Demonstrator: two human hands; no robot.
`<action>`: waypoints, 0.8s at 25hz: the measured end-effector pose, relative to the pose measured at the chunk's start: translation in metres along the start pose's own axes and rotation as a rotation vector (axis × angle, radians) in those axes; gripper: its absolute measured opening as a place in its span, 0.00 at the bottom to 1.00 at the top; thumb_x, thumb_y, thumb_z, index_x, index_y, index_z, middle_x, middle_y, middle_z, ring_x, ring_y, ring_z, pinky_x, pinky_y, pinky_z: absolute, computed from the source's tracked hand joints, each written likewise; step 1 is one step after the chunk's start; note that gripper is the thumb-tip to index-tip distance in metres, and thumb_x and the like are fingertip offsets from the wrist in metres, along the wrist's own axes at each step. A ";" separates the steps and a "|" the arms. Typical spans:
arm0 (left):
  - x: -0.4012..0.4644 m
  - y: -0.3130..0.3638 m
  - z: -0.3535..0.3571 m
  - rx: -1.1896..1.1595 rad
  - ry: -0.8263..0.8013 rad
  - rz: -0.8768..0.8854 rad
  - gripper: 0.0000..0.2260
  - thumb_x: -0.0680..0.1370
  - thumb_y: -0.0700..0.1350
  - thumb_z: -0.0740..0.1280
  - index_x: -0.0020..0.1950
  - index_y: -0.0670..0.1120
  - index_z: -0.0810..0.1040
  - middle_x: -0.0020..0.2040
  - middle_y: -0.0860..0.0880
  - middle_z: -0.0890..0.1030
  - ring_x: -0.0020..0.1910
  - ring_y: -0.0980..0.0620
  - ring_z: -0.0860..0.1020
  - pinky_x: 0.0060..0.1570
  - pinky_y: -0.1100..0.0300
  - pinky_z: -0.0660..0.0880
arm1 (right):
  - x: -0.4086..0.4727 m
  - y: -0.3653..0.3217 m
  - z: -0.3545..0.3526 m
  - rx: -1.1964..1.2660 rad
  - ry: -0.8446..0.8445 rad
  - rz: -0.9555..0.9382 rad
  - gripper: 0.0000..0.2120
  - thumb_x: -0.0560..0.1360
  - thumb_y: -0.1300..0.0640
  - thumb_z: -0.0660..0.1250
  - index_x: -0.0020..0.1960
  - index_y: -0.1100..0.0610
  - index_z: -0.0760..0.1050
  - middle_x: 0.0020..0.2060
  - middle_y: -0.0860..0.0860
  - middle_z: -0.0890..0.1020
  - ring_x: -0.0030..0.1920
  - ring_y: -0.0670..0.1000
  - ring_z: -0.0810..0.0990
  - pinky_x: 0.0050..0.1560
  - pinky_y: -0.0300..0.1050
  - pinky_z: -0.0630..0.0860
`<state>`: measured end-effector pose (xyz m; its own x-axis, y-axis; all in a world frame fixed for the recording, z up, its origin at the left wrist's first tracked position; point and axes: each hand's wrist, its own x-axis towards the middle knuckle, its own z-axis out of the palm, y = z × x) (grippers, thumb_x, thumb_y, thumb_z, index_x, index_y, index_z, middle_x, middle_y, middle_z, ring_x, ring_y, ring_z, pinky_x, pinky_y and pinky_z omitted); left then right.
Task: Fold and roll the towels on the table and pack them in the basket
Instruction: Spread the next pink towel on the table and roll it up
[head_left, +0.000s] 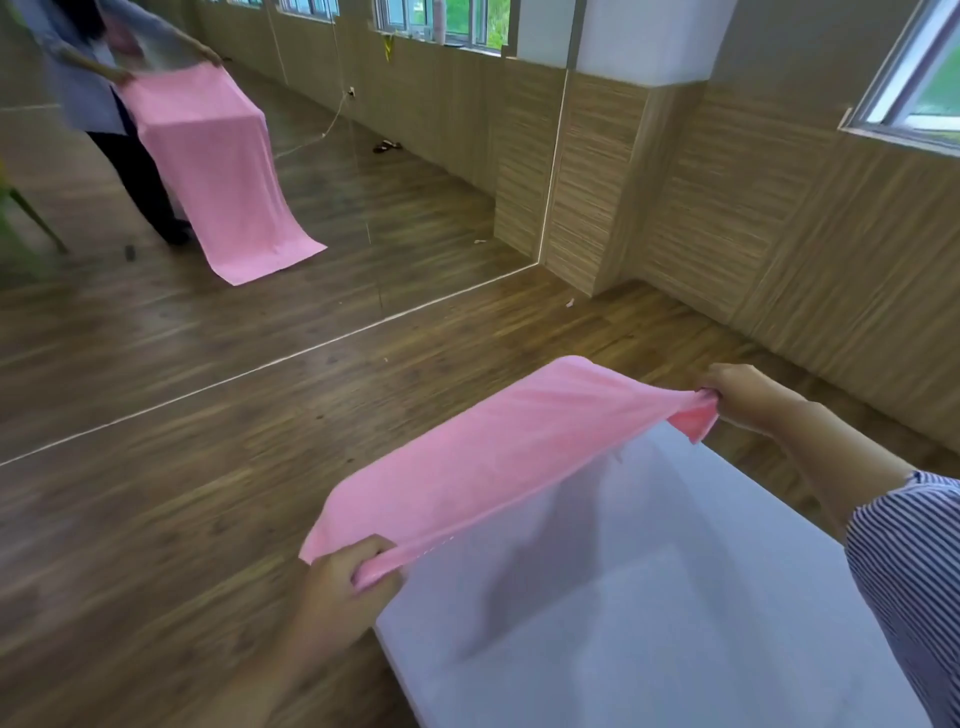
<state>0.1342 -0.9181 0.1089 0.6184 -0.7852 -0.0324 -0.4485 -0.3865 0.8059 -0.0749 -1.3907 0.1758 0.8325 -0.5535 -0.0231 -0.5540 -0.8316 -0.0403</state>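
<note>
A pink towel (498, 457) is stretched in the air between my two hands, above the far edge of the white table (675, 623). My left hand (348, 582) is shut on the towel's near-left corner, just off the table's left edge. My right hand (748, 395) is shut on the other corner at the right, past the table's far corner. The towel bulges upward in the middle and throws a shadow on the tabletop. No basket is in view.
A big wall mirror (208, 182) on the left reflects a person holding the hanging pink towel. Wooden floor (208, 467) surrounds the table. A wood-panelled wall (753, 218) with windows runs along the right. A dark sandal (387, 146) shows in the mirror.
</note>
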 end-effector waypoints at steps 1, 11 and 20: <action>-0.013 0.006 0.009 -0.006 -0.024 -0.010 0.05 0.73 0.43 0.70 0.41 0.54 0.80 0.31 0.56 0.77 0.31 0.61 0.71 0.35 0.63 0.68 | -0.017 0.007 -0.002 -0.033 -0.022 0.002 0.13 0.66 0.74 0.60 0.45 0.65 0.79 0.36 0.50 0.72 0.42 0.54 0.74 0.42 0.41 0.63; -0.152 0.060 0.066 0.113 -0.027 -0.034 0.08 0.76 0.46 0.69 0.46 0.61 0.76 0.35 0.59 0.78 0.35 0.61 0.75 0.37 0.69 0.69 | -0.168 0.027 -0.001 -0.062 0.009 -0.166 0.09 0.73 0.68 0.61 0.37 0.62 0.77 0.31 0.45 0.66 0.39 0.51 0.68 0.42 0.41 0.59; -0.294 0.102 0.143 0.144 -0.100 0.010 0.03 0.74 0.61 0.66 0.47 0.68 0.75 0.41 0.66 0.78 0.39 0.65 0.76 0.42 0.67 0.72 | -0.349 0.065 -0.021 -0.179 -0.133 -0.068 0.17 0.74 0.59 0.57 0.27 0.51 0.62 0.28 0.44 0.70 0.36 0.48 0.75 0.39 0.42 0.68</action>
<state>-0.1856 -0.7954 0.1159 0.5496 -0.8307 -0.0889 -0.5468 -0.4381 0.7135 -0.4017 -1.2520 0.2018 0.8546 -0.4946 -0.1585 -0.4781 -0.8684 0.1316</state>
